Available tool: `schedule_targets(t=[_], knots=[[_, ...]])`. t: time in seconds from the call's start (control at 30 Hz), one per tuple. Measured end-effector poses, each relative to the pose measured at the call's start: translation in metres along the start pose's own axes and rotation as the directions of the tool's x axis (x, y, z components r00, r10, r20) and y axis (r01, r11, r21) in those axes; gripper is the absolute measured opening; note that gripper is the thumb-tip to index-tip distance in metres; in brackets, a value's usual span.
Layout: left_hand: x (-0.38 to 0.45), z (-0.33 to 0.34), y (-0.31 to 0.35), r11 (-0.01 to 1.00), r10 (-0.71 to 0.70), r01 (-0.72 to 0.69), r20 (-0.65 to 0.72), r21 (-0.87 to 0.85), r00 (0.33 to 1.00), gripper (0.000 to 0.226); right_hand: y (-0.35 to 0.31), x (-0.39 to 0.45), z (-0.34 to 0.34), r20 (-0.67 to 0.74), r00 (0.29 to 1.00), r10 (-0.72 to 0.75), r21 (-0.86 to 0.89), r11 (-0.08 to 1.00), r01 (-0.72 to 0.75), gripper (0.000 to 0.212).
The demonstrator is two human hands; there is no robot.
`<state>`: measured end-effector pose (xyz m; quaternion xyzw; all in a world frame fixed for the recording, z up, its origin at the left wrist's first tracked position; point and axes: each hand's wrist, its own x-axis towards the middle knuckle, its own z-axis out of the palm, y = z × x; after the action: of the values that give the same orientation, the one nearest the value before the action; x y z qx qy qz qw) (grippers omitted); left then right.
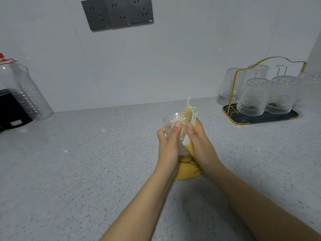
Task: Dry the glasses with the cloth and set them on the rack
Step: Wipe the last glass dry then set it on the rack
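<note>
— Hands first: what are they doing?
— Left hand (167, 145) curls round a patterned glass (177, 126), thumb on its near side. Right hand (199, 145) grips a yellow cloth (188, 169) against the glass's right side; the cloth bunches below both hands, above the speckled counter (86, 162).

— And around them?
— Up and to the right of the right hand, well apart, stands a gold wire rack (260, 117) on a dark tray, with upturned glasses (254, 96) on its pegs. Far to the left of the left hand sit a clear plastic bottle (29, 94) with a red cap and a black appliance (10, 108) beside it. Grey wall sockets (118, 13) hang above.

— Anything in the way?
— Only bare counter lies between the hands and the rack.

— What is unclear?
— The cloth's white edge hides part of the glass rim. The black appliance is cut off at the frame's edge, and one glass at the rack's far right is blurred.
</note>
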<state>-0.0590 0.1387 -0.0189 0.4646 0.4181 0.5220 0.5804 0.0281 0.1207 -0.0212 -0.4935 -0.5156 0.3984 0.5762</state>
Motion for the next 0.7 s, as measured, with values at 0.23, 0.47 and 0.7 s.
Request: schedule_targets(t=[0.23, 0.47, 0.7], knots=[[-0.001, 0.002, -0.003, 0.993, 0.042, -0.053, 0.104, 0.11, 0.994, 0.035, -0.002, 0.017, -0.013, -0.1, 0.925, 0.367, 0.357, 0.881, -0.311, 0.054], [0.005, -0.004, -0.002, 0.929, 0.163, -0.173, 0.057, 0.327, 0.985, 0.07, 0.002, 0.005, 0.003, -0.17, 0.97, 0.173, 0.011, 0.985, -0.174, 0.06], [0.0, -0.002, -0.006, 0.972, 0.115, -0.13, 0.086, 0.194, 0.99, 0.065, -0.006, 0.01, -0.005, -0.162, 0.938, 0.308, 0.311, 0.918, -0.247, 0.049]])
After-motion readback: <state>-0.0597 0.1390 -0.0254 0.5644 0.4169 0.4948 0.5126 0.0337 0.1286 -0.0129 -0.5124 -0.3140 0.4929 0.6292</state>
